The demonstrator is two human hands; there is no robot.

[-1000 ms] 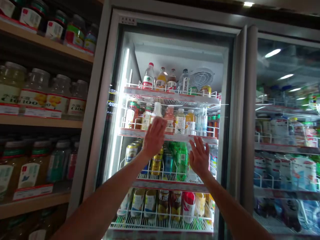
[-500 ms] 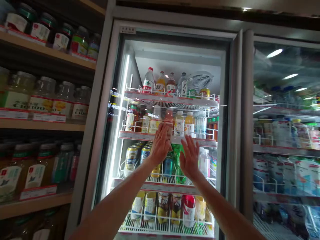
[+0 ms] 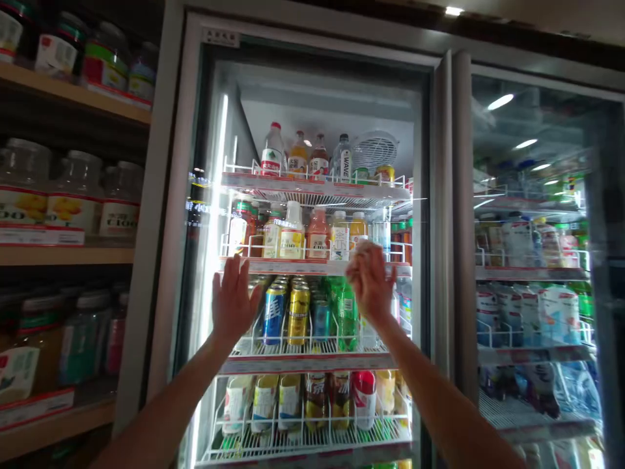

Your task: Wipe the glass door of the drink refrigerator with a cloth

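My left hand (image 3: 236, 303) is raised with its fingers spread, in front of the glass door of a lit drinks fridge (image 3: 439, 195). Nothing shows in it. Farther right, my right hand (image 3: 372, 280) is up at the glass, blurred, holding a pale crumpled piece that looks like cloth (image 3: 364, 249). Behind the glass, racks hold a pink bottle (image 3: 318, 233), a blue can (image 3: 274, 314), a gold can (image 3: 297, 314) and a green bottle (image 3: 347, 316). My right hand hides part of the middle racks.
At the left, wooden shelves (image 3: 73, 255) carry jars and bottles with price strips. A second glass-door fridge (image 3: 534, 277) full of bottles and packs stands at the right. A metal frame (image 3: 461, 228) divides the two fridges.
My left hand has moved left, away from the pink bottle. The pale piece, earlier by my left hand, is now at my right hand. The view has shifted slightly right.
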